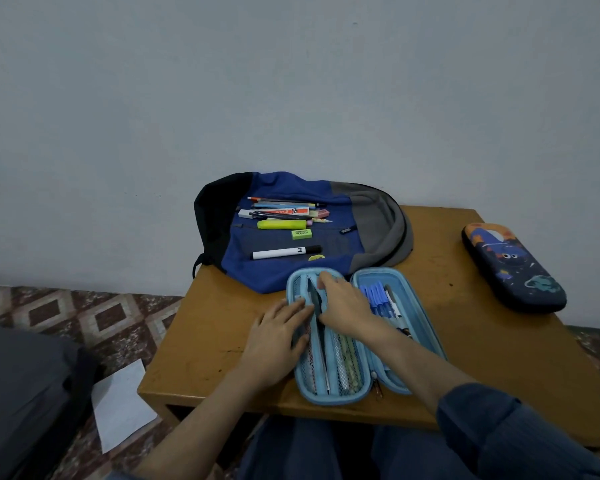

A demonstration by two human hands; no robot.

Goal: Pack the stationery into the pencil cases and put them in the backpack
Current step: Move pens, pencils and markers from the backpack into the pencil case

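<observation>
Left hand [278, 337] rests flat on the open pencil case [329, 398]; right hand [343, 306] seats a dark pen [313, 294], grip unclear. Next, probably: the stationery [281, 216] at twelve o'clock on the backpack [278, 277].

The backpack [274, 275] has blue, black and grey panels. The open pencil case [413, 306] is light blue, with blue pens [374, 296] in its right half. The closed pencil case [513, 268] is dark navy with an orange patch and a cartoon space print. The highlighter [281, 224] is yellow-green, the eraser [301, 233] green, and the marker [281, 253] white with a black cap. The worktop [465, 341] is orange-brown. The floor [94, 317] shows brown and cream diamonds.
</observation>
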